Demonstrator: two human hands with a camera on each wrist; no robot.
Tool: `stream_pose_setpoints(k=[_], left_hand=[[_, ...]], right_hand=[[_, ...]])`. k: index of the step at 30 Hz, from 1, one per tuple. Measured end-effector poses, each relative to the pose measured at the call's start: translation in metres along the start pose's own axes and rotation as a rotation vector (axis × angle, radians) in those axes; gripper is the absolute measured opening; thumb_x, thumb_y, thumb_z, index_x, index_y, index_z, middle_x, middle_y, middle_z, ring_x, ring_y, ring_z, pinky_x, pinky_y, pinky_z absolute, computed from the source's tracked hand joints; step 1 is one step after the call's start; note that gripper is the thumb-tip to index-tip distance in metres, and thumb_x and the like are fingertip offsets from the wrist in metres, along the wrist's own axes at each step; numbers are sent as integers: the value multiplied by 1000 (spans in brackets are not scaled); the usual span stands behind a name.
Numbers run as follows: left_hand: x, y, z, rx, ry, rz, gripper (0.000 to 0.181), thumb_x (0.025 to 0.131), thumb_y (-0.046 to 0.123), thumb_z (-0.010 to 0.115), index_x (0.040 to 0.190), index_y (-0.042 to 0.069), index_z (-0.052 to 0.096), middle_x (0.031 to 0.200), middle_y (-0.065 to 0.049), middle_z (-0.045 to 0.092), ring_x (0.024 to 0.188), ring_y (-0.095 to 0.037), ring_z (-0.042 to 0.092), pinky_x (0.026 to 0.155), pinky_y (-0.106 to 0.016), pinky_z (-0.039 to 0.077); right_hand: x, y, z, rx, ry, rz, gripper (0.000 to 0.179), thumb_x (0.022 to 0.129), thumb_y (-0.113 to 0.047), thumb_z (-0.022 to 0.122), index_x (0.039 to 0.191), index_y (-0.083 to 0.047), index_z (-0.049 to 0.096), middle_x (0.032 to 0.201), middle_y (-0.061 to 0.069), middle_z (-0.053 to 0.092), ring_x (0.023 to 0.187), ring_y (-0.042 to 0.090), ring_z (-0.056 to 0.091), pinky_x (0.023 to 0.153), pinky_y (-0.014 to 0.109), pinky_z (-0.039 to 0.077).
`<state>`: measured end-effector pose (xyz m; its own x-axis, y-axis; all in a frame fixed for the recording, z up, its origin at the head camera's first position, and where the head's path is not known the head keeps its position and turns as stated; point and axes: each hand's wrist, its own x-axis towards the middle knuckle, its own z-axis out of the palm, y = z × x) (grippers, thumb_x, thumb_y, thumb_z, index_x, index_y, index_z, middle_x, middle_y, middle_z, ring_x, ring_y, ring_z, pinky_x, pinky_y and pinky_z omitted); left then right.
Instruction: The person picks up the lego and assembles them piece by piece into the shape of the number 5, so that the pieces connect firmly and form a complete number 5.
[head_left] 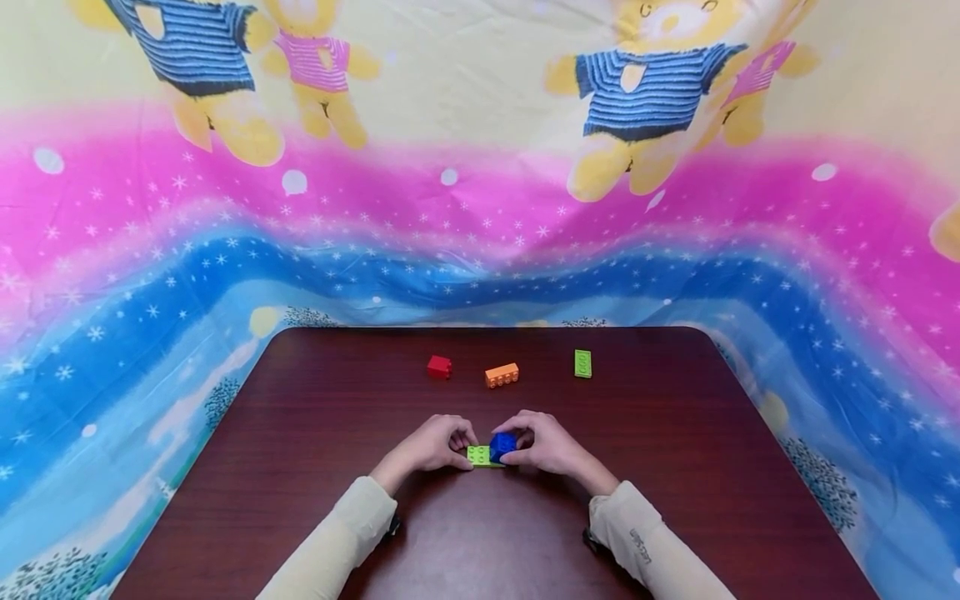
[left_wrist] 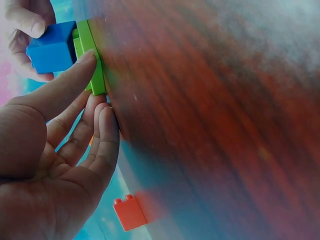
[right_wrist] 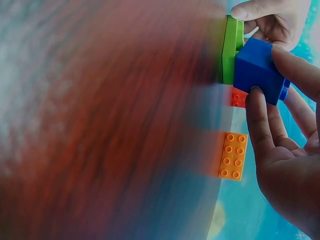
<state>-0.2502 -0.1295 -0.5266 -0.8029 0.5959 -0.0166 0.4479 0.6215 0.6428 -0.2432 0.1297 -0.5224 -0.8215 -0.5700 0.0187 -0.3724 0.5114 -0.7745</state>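
Observation:
A flat light-green building brick (head_left: pixel 478 455) lies on the table with studs up. My left hand (head_left: pixel 438 443) pinches its left end between thumb and fingers, as the left wrist view shows at the green brick (left_wrist: pixel 92 57). In my right hand (head_left: pixel 553 446) a blue building brick (head_left: pixel 502 447) is pinched between thumb and fingers. The blue brick (right_wrist: pixel 259 70) sits over the green brick's right part and looks tilted against it in the right wrist view. Whether its underside is seated on the studs cannot be told.
Toward the table's far edge lie a red brick (head_left: pixel 439 367) on its side, an orange brick (head_left: pixel 502 375) and a second flat green brick (head_left: pixel 582 363). The dark wooden table (head_left: pixel 337 392) meets a printed cloth (head_left: pixel 480 200) behind it.

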Motion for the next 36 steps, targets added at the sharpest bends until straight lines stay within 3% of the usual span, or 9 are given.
stream_pose_setpoints(k=[12, 36], left_hand=[[-2, -1, 2, -1, -2, -11, 25, 78, 13, 92, 96, 10, 75, 93, -2, 71, 84, -16, 65, 76, -29, 57], [0, 1, 1, 10, 12, 3, 24, 78, 11, 92, 94, 10, 74, 92, -2, 70, 84, -17, 66, 75, -28, 56]], right_hand=[[5, 0, 7, -34, -4, 2, 41, 87, -27, 86, 124, -12, 76, 108, 3, 67, 87, 12, 65, 78, 26, 59], [6, 0, 7, 2, -11, 55, 38, 88, -28, 84, 123, -15, 76, 107, 3, 64, 91, 14, 64, 81, 32, 60]])
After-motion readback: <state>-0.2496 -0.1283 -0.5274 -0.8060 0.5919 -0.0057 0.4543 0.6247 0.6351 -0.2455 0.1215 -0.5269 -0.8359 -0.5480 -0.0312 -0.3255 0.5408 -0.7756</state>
